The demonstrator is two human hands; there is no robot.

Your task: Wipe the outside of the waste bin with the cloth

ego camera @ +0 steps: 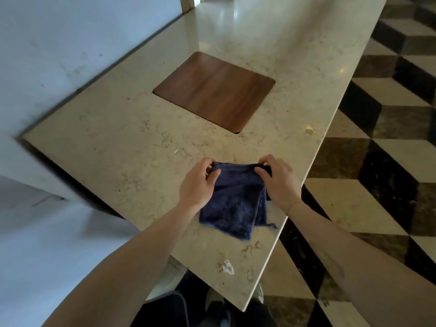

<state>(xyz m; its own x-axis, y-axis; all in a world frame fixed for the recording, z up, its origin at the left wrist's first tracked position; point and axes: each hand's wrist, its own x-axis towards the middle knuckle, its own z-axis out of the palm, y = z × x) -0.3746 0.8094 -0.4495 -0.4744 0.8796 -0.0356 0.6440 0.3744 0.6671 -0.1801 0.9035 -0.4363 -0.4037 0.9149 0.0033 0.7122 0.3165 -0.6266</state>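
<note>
A dark blue cloth (236, 204) lies folded on the beige stone counter (118, 142), close to its near right edge. My left hand (199, 185) pinches the cloth's far left corner. My right hand (277, 182) pinches the far right corner. Both hands hold that far edge slightly lifted. A square wooden flap (214, 90) is set flush into the counter beyond the cloth. No waste bin body is in view.
A crumpled white scrap (227, 267) lies near the counter's front corner and a smaller fleck (175, 151) left of the cloth. A pale wall (59, 43) runs along the counter's left. Black, brown and cream tiled floor (377, 161) lies to the right. My shoes (212, 300) show below.
</note>
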